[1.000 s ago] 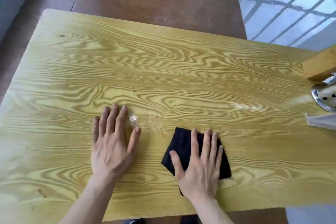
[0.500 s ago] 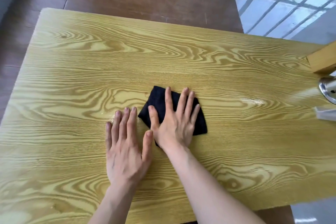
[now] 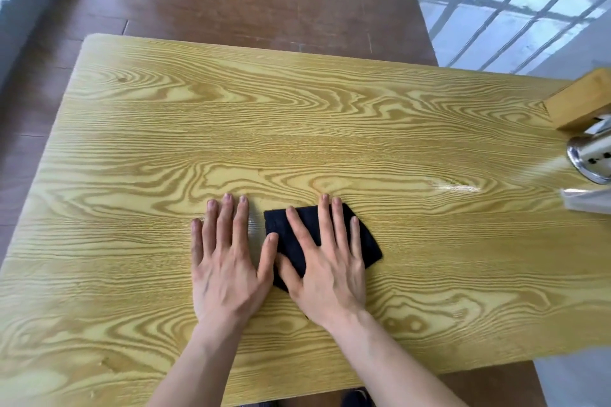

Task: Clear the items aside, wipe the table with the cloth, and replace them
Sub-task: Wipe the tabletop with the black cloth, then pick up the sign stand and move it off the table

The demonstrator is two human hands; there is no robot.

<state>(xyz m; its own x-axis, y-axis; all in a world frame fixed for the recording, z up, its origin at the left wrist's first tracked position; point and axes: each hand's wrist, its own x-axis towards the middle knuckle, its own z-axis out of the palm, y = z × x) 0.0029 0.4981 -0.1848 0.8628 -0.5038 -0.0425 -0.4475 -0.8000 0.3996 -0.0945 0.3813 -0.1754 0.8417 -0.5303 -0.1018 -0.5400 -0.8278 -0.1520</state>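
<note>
A folded black cloth (image 3: 368, 246) lies flat on the yellow wood-grain table (image 3: 297, 129), a little nearer to me than the table's middle. My right hand (image 3: 327, 271) presses down on it with the palm and spread fingers, covering most of it. My left hand (image 3: 224, 261) rests flat on the bare wood just left of the cloth, thumb almost touching it, holding nothing.
At the table's right edge stand a light wooden block (image 3: 582, 102), a shiny metal container (image 3: 591, 158) and a pale, partly cut-off item (image 3: 588, 203). Brown floor lies beyond the far edge, with a barred window's reflection at the upper right.
My right hand slid the cloth from the near right up toward the middle, then back toward me beside my left hand. The left hand stayed flat on the table.
</note>
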